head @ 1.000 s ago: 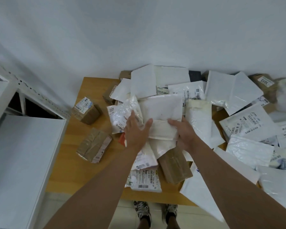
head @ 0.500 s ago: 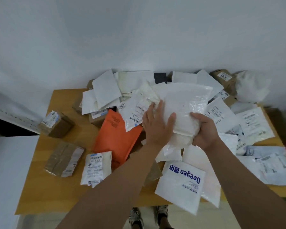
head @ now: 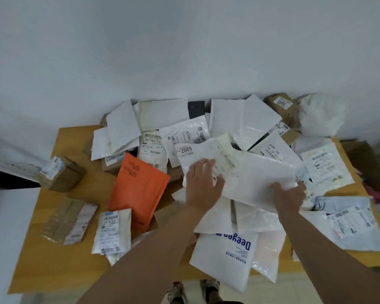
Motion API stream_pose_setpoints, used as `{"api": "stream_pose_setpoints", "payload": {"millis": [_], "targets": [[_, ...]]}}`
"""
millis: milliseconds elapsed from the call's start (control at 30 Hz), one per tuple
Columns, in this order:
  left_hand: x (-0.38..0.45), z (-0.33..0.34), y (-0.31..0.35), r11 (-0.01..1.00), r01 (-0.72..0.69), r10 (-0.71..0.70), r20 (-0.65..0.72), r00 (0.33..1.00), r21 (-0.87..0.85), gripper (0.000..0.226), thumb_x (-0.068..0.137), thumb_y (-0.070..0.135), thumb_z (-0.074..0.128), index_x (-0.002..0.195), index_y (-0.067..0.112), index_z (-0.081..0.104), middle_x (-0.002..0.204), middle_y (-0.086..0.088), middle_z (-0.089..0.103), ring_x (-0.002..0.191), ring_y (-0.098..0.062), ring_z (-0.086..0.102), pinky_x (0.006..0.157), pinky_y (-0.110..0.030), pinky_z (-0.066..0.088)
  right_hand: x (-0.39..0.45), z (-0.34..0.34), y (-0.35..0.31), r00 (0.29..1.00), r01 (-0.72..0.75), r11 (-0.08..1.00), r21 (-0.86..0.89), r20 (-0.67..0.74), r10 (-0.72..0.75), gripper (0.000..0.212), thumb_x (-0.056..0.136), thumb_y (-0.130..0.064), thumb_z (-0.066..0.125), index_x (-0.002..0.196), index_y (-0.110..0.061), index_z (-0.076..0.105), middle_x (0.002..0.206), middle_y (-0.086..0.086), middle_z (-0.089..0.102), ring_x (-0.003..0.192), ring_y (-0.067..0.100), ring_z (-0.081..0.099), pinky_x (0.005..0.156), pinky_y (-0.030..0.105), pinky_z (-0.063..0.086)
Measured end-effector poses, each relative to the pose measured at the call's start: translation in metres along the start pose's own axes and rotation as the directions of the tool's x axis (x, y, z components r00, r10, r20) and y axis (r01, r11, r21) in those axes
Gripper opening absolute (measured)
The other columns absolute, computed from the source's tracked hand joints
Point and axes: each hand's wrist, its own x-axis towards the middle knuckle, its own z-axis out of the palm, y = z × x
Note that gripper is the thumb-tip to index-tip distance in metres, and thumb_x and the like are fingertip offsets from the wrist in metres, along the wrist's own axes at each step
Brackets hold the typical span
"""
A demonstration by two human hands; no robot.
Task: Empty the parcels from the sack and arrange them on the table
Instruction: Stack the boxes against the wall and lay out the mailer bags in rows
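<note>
Many parcels lie heaped on the wooden table. Both hands meet on a large white plastic parcel on top of the heap at centre right. My left hand rests flat on its left end, fingers spread, beside a white parcel labelled 2005. My right hand grips the large parcel's near right edge with curled fingers. An orange mailer lies left of my left hand. A crumpled white sack-like bag sits at the far right corner against the wall.
Two taped brown boxes and a small labelled white bag lie on the table's left part. A white Deeyeo bag overhangs the near edge. A brown box marked 3013 is at the back right. A white shelf stands left.
Both hands lifted a bundle of white parcels off the heap's left part and moved it right, uncovering the orange mailer. The large white parcel now lies lower and flatter on the pile.
</note>
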Motion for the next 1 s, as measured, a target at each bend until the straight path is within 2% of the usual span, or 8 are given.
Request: {"api": "stream_pose_setpoints", "payload": {"millis": [100, 200, 333, 433, 533, 600, 767, 1000], "targets": [[-0.001, -0.026, -0.04, 0.975, 0.22, -0.218, -0.184, 0.958, -0.011, 0.053, 0.09, 0.031, 0.057, 0.138, 0.015, 0.043, 0.14, -0.01, 0.041, 0.133, -0.027, 0.032, 0.113, -0.044, 0.026, -0.022, 0.029, -0.011, 0.985, 0.12, 0.979, -0.167, -0.101, -0.138, 0.08, 0.082, -0.031, 0.07, 0.147, -0.011, 0.028, 0.155, 0.015, 0.026, 0.144, 0.034, 0.024, 0.115, 0.059, 0.019], [-0.006, -0.053, -0.085, 0.86, 0.509, -0.502, -0.226, 0.835, -0.031, 0.062, 0.089, 0.032, 0.06, 0.143, 0.014, 0.035, 0.15, -0.014, 0.032, 0.14, -0.031, 0.024, 0.115, -0.045, 0.018, -0.056, 0.055, -0.019, 0.889, 0.447, 0.862, -0.24, 0.019, -0.457, 0.075, 0.086, -0.046, 0.052, 0.147, -0.01, 0.026, 0.158, 0.015, 0.02, 0.147, 0.033, 0.015, 0.113, 0.064, 0.01], [-0.031, -0.078, -0.138, 0.706, 0.705, -0.681, -0.209, 0.702, 0.07, 0.066, 0.091, 0.042, 0.053, 0.145, 0.014, 0.028, 0.151, -0.016, 0.028, 0.14, -0.035, 0.023, 0.115, -0.049, 0.018, -0.114, 0.081, -0.019, 0.52, 0.851, 0.461, -0.252, 0.285, -0.805, 0.068, 0.089, -0.055, 0.044, 0.139, -0.01, 0.038, 0.145, 0.019, 0.037, 0.135, 0.036, 0.035, 0.105, 0.055, 0.029], [-0.06, -0.083, -0.164, 0.62, 0.769, -0.755, -0.15, 0.639, 0.157, 0.072, 0.09, 0.053, 0.048, 0.149, 0.017, 0.026, 0.154, -0.014, 0.023, 0.142, -0.035, 0.018, 0.116, -0.052, 0.017, -0.165, 0.097, -0.008, 0.28, 0.959, 0.204, -0.195, 0.569, -0.773, 0.071, 0.088, -0.07, 0.041, 0.131, -0.014, 0.049, 0.136, 0.017, 0.049, 0.118, 0.035, 0.051, 0.088, 0.046, 0.043], [-0.09, -0.081, -0.18, 0.579, 0.789, -0.793, -0.086, 0.604, 0.205, 0.074, 0.088, 0.062, 0.043, 0.15, 0.026, 0.023, 0.159, -0.011, 0.015, 0.145, -0.033, 0.01, 0.114, -0.055, 0.014, -0.208, 0.114, -0.002, 0.305, 0.951, 0.176, -0.252, 0.854, -0.423, 0.095, 0.079, -0.081, 0.042, 0.151, -0.022, 0.022, 0.156, 0.013, 0.023, 0.134, 0.036, 0.038, 0.101, 0.048, 0.041], [-0.107, -0.079, -0.186, 0.567, 0.801, -0.809, -0.052, 0.585, 0.194, 0.077, 0.087, 0.063, 0.045, 0.152, 0.031, 0.018, 0.159, -0.006, 0.01, 0.145, -0.031, 0.009, 0.113, -0.057, 0.017, -0.224, 0.124, -0.002, 0.335, 0.938, 0.195, -0.286, 0.893, -0.301, 0.101, 0.08, -0.077, 0.047, 0.154, -0.022, 0.007, 0.16, 0.015, 0.01, 0.142, 0.037, 0.026, 0.11, 0.047, 0.034], [-0.14, -0.079, -0.203, 0.609, 0.777, -0.79, 0.045, 0.611, 0.158, 0.089, 0.086, 0.057, 0.057, 0.155, 0.031, 0.008, 0.16, -0.003, 0.003, 0.146, -0.033, 0.004, 0.113, -0.057, 0.023, -0.241, 0.149, -0.014, 0.423, 0.868, 0.383, -0.317, 0.876, -0.232, 0.1, 0.078, -0.065, 0.058, 0.153, -0.026, 0.004, 0.154, 0.012, 0.013, 0.136, 0.037, 0.031, 0.101, 0.048, 0.043], [-0.147, -0.086, -0.218, 0.694, 0.69, -0.71, 0.039, 0.703, 0.203, 0.081, 0.088, 0.064, 0.048, 0.154, 0.03, 0.013, 0.16, -0.006, 0.01, 0.145, -0.032, 0.011, 0.114, -0.052, 0.021, -0.246, 0.13, -0.069, 0.502, 0.83, 0.358, -0.428, 0.854, -0.141, 0.088, 0.087, -0.066, 0.049, 0.153, -0.021, 0.01, 0.157, 0.019, 0.011, 0.131, 0.039, 0.042, 0.102, 0.049, 0.041]]}}
